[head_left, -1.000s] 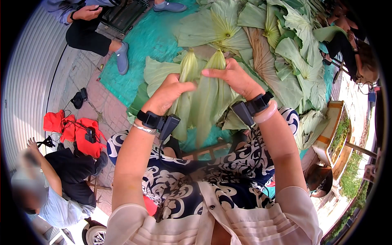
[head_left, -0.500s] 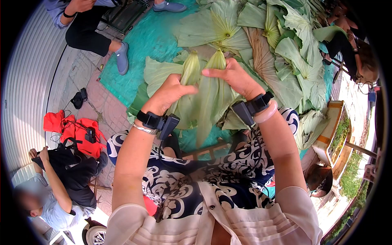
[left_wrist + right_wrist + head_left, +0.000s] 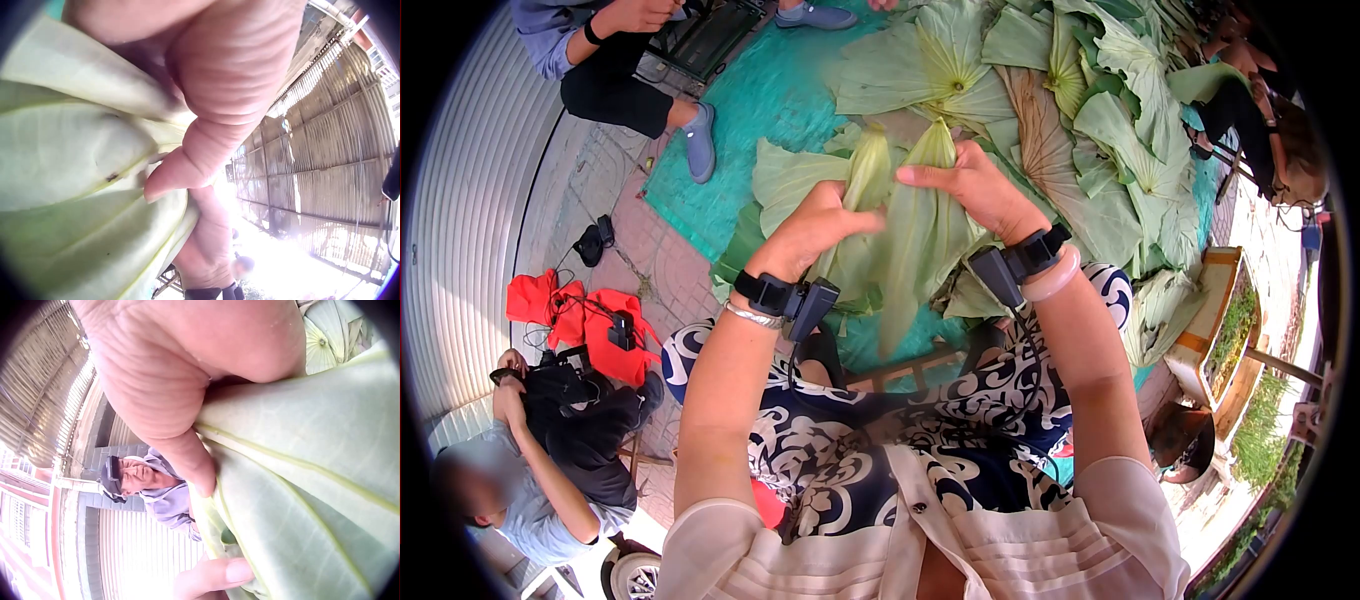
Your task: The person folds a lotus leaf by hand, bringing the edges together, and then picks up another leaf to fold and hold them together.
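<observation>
Two pale green lotus leaves, gathered into folds, hang side by side in front of me. My left hand (image 3: 815, 228) grips the left folded leaf (image 3: 866, 170) below its pointed top, thumb across the front. The right folded leaf (image 3: 920, 240) is pinched by my right hand (image 3: 988, 195), with its thumb laid over the folds. In the left wrist view, the thumb (image 3: 187, 159) presses on a veined, pleated leaf (image 3: 75, 156). The right wrist view shows the thumb (image 3: 194, 465) on the leaf's ribs (image 3: 294, 462); the fingers behind the leaves are mostly hidden.
A spread pile of lotus leaves (image 3: 1100, 150), one brown and dry (image 3: 1040, 130), covers much of a teal sheet (image 3: 750, 110). Seated people are at upper left, lower left and upper right. Red bags (image 3: 615, 330) lie left; a planter box (image 3: 1215, 325) stands right.
My left hand has shifted slightly right, and the lower part of its leaf has drawn up and back. My right hand barely moves. The person at lower left has brought their hands together.
</observation>
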`<state>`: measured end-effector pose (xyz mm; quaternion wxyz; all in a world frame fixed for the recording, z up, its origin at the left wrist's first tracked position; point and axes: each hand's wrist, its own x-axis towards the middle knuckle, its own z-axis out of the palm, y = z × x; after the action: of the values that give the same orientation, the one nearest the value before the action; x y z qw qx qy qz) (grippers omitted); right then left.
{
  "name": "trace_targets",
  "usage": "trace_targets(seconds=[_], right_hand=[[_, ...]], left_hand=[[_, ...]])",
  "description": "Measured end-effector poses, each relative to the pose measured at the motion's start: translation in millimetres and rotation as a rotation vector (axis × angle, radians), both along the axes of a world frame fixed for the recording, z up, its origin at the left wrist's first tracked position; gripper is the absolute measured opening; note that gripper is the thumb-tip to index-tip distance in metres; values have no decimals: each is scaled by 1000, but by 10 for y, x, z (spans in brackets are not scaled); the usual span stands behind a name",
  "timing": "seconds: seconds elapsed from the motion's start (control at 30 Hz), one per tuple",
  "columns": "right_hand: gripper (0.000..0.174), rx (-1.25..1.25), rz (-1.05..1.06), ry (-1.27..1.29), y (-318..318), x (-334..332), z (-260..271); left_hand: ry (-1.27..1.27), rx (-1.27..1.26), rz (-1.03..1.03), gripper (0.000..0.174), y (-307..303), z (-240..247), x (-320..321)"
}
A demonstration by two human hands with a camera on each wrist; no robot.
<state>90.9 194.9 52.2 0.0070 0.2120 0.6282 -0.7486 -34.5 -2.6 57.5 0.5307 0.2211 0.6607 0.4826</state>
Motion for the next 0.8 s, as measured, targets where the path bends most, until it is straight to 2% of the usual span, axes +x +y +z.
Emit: trace_targets(seconds=[0.33,0.8], right_hand=[[37,9,4,-7,5,2,9],[38,-10,-35,7,21,6,10]], left_hand=[[32,-28,-1,35,4,44,5],[-106,30,96,31,-20,5,-13]])
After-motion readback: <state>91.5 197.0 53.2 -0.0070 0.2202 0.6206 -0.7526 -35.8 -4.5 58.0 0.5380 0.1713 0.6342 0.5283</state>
